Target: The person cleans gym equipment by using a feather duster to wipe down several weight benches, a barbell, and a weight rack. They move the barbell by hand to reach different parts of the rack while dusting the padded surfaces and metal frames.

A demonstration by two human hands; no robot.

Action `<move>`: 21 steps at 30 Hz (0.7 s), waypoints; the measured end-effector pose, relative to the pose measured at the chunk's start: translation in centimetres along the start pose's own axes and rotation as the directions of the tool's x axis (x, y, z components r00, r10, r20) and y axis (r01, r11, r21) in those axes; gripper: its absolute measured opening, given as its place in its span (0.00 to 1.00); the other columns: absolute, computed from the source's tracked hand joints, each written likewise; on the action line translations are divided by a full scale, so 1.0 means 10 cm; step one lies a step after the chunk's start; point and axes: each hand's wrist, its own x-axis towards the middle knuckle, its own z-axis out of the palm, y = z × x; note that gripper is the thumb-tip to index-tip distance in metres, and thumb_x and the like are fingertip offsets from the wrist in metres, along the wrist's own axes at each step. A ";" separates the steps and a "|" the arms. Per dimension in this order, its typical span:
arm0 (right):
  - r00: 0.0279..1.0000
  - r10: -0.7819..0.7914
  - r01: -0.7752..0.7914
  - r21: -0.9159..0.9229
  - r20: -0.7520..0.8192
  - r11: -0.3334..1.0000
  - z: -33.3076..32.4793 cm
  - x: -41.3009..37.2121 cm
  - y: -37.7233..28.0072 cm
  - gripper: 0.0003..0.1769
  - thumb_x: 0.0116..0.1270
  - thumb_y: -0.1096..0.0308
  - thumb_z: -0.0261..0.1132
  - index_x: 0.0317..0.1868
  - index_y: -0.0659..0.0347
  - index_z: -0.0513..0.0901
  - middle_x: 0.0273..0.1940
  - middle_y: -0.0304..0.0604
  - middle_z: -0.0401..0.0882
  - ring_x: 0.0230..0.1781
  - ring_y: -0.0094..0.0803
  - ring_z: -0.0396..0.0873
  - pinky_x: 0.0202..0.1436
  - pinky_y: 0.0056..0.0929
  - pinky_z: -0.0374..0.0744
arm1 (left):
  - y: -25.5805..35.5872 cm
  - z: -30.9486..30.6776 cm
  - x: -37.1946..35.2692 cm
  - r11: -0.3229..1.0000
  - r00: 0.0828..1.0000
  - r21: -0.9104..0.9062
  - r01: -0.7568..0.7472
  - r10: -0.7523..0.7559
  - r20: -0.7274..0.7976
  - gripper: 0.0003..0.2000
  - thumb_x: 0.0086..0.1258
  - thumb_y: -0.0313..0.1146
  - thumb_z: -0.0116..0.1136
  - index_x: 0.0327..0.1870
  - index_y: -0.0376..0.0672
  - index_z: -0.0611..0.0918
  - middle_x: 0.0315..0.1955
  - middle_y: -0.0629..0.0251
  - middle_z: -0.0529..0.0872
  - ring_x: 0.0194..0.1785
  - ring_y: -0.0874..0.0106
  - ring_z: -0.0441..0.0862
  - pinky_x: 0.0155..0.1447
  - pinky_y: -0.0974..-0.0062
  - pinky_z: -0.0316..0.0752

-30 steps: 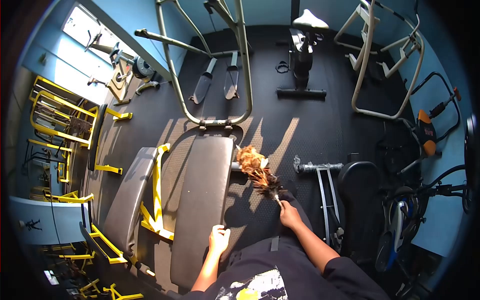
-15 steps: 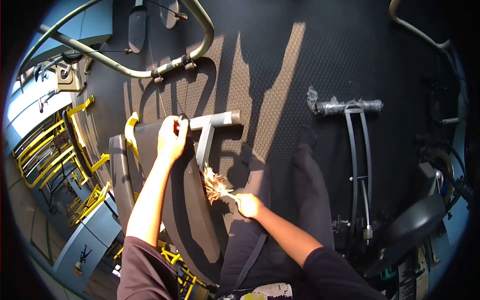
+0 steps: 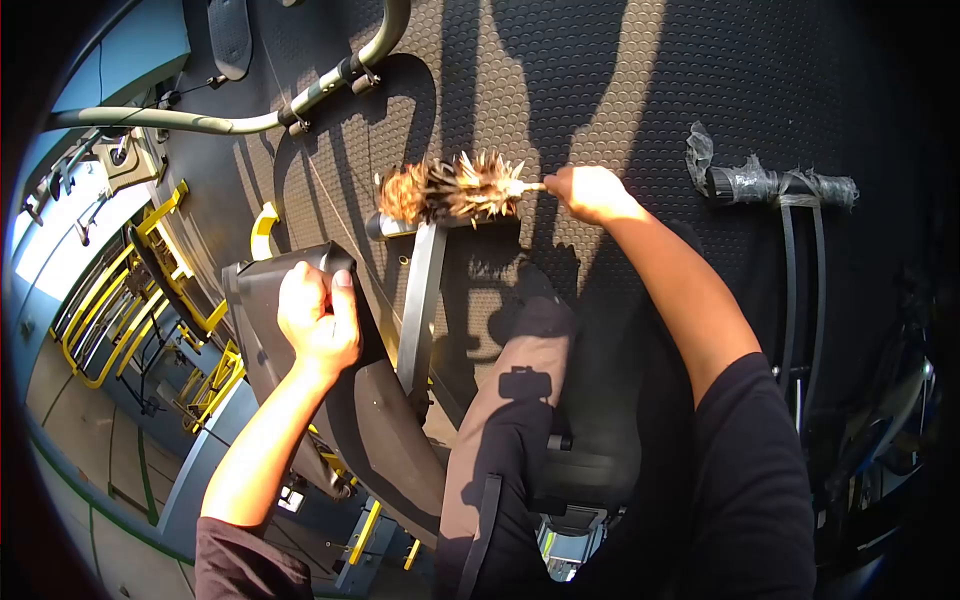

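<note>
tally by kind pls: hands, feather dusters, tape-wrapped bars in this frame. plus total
Hands: 2, the left hand closed on the end of the bench pad and the right hand out ahead.
Feather dusters: 1, the feather duster, held by its handle in the right hand.
Tape-wrapped bars: 1, the tape-wrapped bar, on the right.
Total: 4

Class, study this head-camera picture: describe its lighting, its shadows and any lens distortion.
Head view: hard sunlight falls in patches on the studded floor, lighting the right hand and feather duster; sharp shadows cross it, with one blocky shadow on the trouser leg; the fisheye bends the green tube and blackens the corners; the left hand on the bench pad shows sharp.
</note>
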 end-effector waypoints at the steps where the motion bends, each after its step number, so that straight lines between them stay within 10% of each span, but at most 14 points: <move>1: 1.000 0.000 0.000 -0.008 0.000 1.000 0.01 -0.11 0.12 0.11 0.72 0.62 0.55 0.44 0.54 0.83 0.40 0.47 0.85 0.41 0.48 0.85 0.43 0.48 0.83 | 0.00 0.01 0.00 1.000 1.000 0.012 -0.008 0.008 -0.015 0.14 0.64 0.24 0.63 0.21 0.40 0.69 0.19 0.62 0.67 0.24 0.61 0.67 0.31 0.66 0.63; 5: 0.957 0.281 -0.288 0.101 0.072 0.952 -0.05 -0.78 0.31 0.11 0.73 0.59 0.57 0.46 0.52 0.82 0.41 0.46 0.83 0.44 0.51 0.82 0.46 0.49 0.80 | 0.01 0.00 0.02 0.999 0.999 0.019 -0.028 0.029 -0.034 0.15 0.64 0.24 0.63 0.21 0.41 0.68 0.19 0.62 0.68 0.24 0.61 0.67 0.30 0.65 0.64; 21: 0.955 0.277 -0.282 0.032 0.100 0.959 -0.58 -1.29 0.34 0.11 0.71 0.60 0.59 0.46 0.51 0.85 0.41 0.45 0.83 0.44 0.48 0.82 0.47 0.47 0.79 | 0.07 0.00 0.03 1.000 0.999 0.017 0.013 -0.012 -0.048 0.14 0.63 0.24 0.64 0.21 0.42 0.70 0.19 0.64 0.69 0.24 0.63 0.68 0.29 0.65 0.63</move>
